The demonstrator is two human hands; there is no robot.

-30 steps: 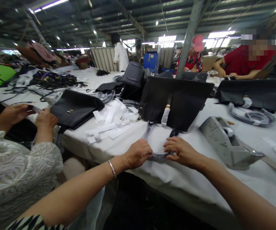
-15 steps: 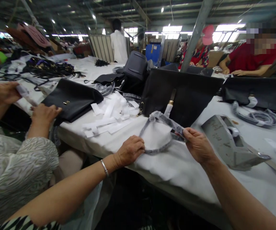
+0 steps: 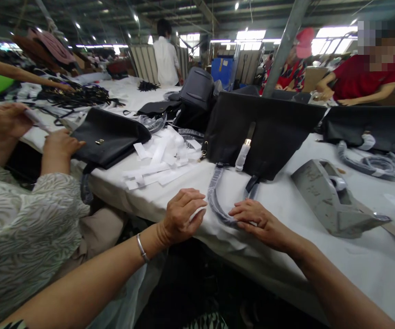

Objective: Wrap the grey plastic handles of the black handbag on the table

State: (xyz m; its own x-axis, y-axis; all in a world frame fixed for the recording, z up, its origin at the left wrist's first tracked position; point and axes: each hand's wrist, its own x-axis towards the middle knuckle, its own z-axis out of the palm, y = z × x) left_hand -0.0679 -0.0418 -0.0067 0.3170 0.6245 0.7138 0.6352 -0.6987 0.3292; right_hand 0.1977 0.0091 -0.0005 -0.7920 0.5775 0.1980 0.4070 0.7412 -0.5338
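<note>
A black bag (image 3: 276, 137) stands upright on the white-covered table, its gold-clasped tab ending in clear plastic wrap. From its lower edge a plastic-wrapped strap (image 3: 214, 194) loops toward me. My right hand (image 3: 257, 222) has its fingers and thumb closed on the near bend of that strap. Left of the loop, my left hand (image 3: 185, 215) is closed, pinching a small white strip (image 3: 197, 213) that is mostly hidden by the fingers. Loose white strips (image 3: 159, 157) lie in a heap on the table beyond my left hand.
A grey tape dispenser (image 3: 334, 196) sits to the right. Another black bag (image 3: 382, 128) with a coiled strap lies behind it. At left, a co-worker's hands (image 3: 60, 148) are beside a black bag (image 3: 110, 137). A slanted metal post (image 3: 285, 50) rises behind the table.
The strap, held up in a loop before, now hangs lower against the table. My right hand moved left and down to its near bend. My left hand now has a white strip in its fingers.
</note>
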